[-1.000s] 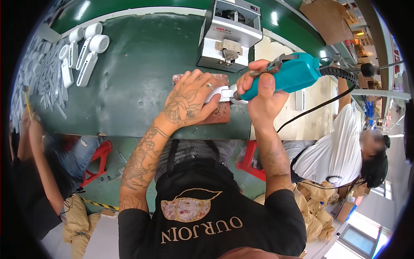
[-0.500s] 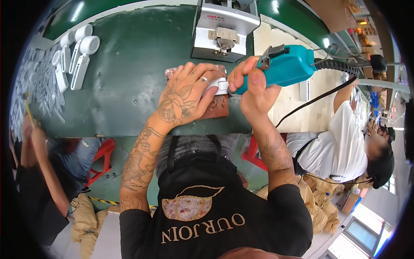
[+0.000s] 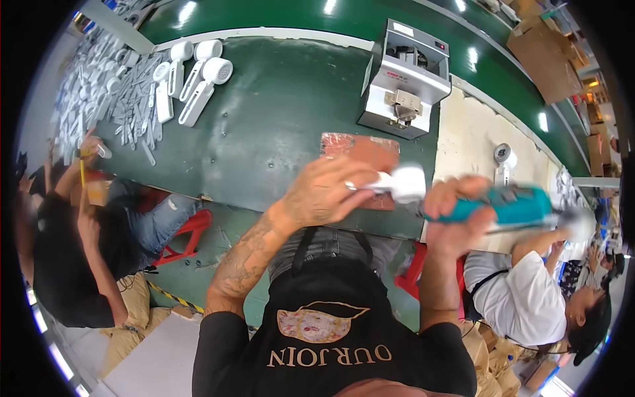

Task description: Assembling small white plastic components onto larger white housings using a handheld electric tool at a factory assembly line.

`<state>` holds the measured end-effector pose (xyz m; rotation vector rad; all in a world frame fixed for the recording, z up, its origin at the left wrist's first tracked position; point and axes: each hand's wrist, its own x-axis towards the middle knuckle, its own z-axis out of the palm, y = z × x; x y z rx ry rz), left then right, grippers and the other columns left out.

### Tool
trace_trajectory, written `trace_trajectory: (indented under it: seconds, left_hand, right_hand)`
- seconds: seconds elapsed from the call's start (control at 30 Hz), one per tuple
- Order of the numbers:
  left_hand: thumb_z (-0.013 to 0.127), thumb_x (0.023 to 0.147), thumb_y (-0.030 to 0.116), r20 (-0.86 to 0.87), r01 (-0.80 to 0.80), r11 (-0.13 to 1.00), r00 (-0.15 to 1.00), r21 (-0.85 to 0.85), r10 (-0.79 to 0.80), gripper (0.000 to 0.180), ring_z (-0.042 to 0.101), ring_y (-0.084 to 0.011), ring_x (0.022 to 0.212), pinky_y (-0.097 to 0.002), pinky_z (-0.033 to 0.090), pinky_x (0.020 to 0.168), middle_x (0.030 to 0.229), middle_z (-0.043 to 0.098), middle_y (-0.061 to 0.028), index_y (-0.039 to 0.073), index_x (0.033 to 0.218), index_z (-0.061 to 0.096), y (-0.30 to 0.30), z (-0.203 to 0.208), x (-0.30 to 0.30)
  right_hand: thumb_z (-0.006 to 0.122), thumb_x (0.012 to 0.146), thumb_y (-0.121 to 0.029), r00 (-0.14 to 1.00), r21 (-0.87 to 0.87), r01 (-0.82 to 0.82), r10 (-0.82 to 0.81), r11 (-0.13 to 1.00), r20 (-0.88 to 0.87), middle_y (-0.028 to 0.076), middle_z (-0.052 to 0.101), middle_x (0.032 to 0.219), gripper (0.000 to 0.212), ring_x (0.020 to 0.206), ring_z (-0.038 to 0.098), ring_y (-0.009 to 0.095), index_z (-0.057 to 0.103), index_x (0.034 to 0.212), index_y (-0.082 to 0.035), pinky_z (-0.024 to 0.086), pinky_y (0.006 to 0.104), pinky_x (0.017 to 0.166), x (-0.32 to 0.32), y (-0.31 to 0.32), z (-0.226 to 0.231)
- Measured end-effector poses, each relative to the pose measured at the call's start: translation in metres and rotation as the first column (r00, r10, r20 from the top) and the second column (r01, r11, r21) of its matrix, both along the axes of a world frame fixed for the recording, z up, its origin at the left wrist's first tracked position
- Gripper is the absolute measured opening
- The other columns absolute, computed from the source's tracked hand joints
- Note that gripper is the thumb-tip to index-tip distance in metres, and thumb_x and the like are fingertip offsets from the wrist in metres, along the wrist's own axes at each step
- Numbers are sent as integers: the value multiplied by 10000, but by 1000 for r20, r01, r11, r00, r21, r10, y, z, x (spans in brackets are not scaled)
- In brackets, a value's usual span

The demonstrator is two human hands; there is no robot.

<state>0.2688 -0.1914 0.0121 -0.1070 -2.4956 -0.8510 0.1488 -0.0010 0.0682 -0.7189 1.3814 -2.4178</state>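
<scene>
Workbench (image 3: pixel 264 99): dark green, smooth, lightly marked; a cream sheet (image 3: pixel 463 132) covers it toward 2 o'clock, hours read from the view's centre.
Machine (image 3: pixel 397 86): grey box with an open top and a metal bracket in front, at 1 o'clock.
Finished-looking stock: four white round-headed pieces (image 3: pixel 217 70) with slotted handles between 10 and 11 o'clock; thin grey strips (image 3: pixel 135 106) heaped beside them at 10.
Pad (image 3: pixel 370 147): flat reddish-brown rectangle, worn along its edges, near centre toward 1 o'clock.
White device (image 3: pixel 409 184): slim handle and rounded head, blurred, over the pad's 4 o'clock corner; contact with the pad cannot be told.
Left hand (image 3: pixel 331 190): thumb and fingers pinch the handle.
Right hand (image 3: pixel 460 212): fingers wrapped round a teal power screwdriver (image 3: pixel 519 206), a bulky barrel at 3 o'clock.
Since half a second ago: the screwdriver has swung off the device and flattened from its 2 o'clock slant; the rounded head now shows.
Long axes: both nearly 9-to-3; device head toward 3, screwdriver's working end toward 9.
</scene>
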Motion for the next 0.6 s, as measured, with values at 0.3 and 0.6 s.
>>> trace_trajectory:
  seconds: [0.3, 0.6]
  left_hand:
    - [695, 917, 126, -157, -736, 624, 671, -261, 725, 331, 639, -375, 1064, -441, 484, 940, 1135, 686, -170, 25, 1230, 663, -132, -16, 61]
    - [758, 881, 339, 29, 52, 973, 998, 226, -60, 316, 691, -269, 810, -372, 544, 730, 856, 690, -126, 51, 985, 679, 82, 31, -154]
  right_hand:
    - [660, 888, -650, 987, 133, 160, -153, 978, -58, 50, 509, 674, 697, 558, 514, 173, 518, 1069, 7, 425, 313, 501, 9, 68, -12]
    - [804, 821, -544, 989, 171, 131, -141, 976, 47, 76, 607, 772, 724, 713, 597, 180, 601, 1144, 72, 482, 317, 655, 10, 104, -11]
